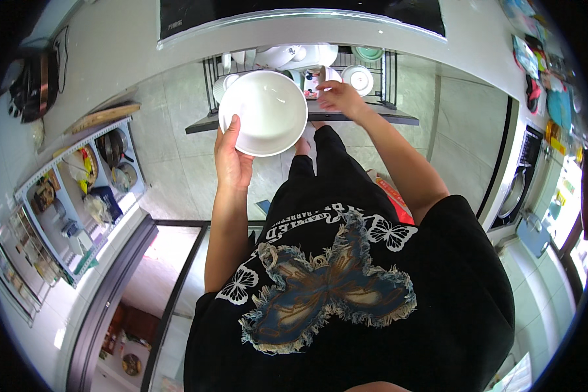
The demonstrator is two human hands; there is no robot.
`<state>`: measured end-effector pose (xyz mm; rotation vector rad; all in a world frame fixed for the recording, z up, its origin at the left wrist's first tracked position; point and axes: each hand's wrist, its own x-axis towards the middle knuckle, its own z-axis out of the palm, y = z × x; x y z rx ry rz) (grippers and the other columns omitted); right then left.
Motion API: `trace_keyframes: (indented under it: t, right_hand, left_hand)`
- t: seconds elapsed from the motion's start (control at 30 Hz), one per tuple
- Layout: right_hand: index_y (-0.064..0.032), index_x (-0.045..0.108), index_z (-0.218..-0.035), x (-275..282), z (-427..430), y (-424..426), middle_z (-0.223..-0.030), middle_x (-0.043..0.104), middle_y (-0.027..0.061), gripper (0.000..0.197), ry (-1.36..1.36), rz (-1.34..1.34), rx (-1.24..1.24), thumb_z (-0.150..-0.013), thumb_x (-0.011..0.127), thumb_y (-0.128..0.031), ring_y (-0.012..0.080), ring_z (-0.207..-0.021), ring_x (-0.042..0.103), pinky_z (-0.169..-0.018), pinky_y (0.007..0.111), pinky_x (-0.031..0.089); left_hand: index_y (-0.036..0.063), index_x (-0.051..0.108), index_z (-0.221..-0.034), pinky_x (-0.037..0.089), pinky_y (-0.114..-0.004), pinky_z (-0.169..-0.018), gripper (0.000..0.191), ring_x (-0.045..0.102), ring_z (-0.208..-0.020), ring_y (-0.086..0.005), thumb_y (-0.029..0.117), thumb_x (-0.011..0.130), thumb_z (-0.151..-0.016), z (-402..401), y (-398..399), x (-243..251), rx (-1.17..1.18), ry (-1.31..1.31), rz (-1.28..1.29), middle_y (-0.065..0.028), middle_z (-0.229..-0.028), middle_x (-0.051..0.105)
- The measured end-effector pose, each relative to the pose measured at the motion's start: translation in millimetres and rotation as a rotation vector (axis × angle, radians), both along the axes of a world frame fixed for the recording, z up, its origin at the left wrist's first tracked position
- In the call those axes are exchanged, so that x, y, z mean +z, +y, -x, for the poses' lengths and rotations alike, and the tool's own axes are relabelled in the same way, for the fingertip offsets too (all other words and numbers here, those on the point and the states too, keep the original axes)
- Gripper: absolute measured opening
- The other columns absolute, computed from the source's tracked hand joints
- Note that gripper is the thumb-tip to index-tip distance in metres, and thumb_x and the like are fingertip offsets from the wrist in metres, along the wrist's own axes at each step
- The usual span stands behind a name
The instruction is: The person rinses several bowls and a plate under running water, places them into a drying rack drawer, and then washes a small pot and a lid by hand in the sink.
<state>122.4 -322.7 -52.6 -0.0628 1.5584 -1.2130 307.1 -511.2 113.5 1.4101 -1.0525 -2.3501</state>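
My left hand (233, 159) grips a large white bowl (263, 112) by its rim, thumb inside, in front of the pulled-out drawer. My right hand (340, 99) is over the drawer's front edge, right beside a small white bowl (331, 74); whether the fingers touch it is unclear. A round white dish (357, 80) stands to the right of that hand in the dark wire rack (390, 78). Farther back are white plates (318, 55) and a pale green bowl (368, 53). The large bowl hides part of the rack.
The drawer's dark front (372, 117) crosses ahead of my legs. Above it runs the pale countertop (304, 33) with a black cooktop (294, 9). At the left stand a wooden board (105, 116) and a loaded shelf unit (73, 196). A red and white bag (394, 198) lies by my right leg.
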Motion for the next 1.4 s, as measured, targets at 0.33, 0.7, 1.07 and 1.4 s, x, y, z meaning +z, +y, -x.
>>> trace_keyframes:
  t: [0.33,0.7,1.07,1.4]
  right_hand:
    - [-0.0042,0.057,-0.121,99.2,-33.0,39.4,-0.1,0.065,0.0087,0.029,-0.045,0.192,-0.291,-0.098,0.05,-0.018,0.0166,-0.087,0.067,-0.076,0.029,0.055]
    - [0.001,0.047,-0.13,121.3,16.5,118.7,-0.105,0.066,0.0233,0.078,-0.52,0.251,-0.204,-0.097,0.022,-0.064,0.0269,-0.087,0.07,-0.068,0.033,0.061]
    - [0.0013,0.056,-0.123,104.8,37.7,161.8,-0.116,0.064,0.0176,0.052,-0.532,0.432,-0.737,-0.094,0.058,-0.041,0.0295,-0.103,0.063,-0.09,0.043,0.053]
    - [-0.0048,0.045,-0.138,93.2,43.7,158.2,-0.13,0.056,0.0161,0.069,-0.373,0.53,-0.876,-0.086,0.066,-0.045,0.0308,-0.118,0.056,-0.1,0.048,0.048]
  left_hand:
    - [0.0047,0.04,-0.139,0.051,-0.044,-0.093,0.057,0.057,-0.117,-0.0248,0.031,0.061,-0.093,24.6,12.5,-12.3,-0.204,0.007,-0.125,-0.0122,-0.129,0.055]
    - [0.0069,0.045,-0.136,0.041,-0.039,-0.1,0.064,0.053,-0.118,-0.0292,0.009,0.067,-0.075,93.5,57.9,-1.3,-0.767,0.256,1.125,-0.0141,-0.129,0.055]
    - [0.0352,0.052,-0.131,0.027,-0.053,-0.114,0.046,0.043,-0.125,-0.0196,0.027,0.056,-0.086,137.2,124.0,-14.7,-1.083,1.098,2.123,0.0057,-0.123,0.052]
    - [0.0082,0.046,-0.135,0.046,-0.048,-0.099,0.057,0.053,-0.116,-0.0269,0.005,0.065,-0.081,135.7,133.6,-42.1,-0.876,0.27,1.232,-0.016,-0.128,0.05]
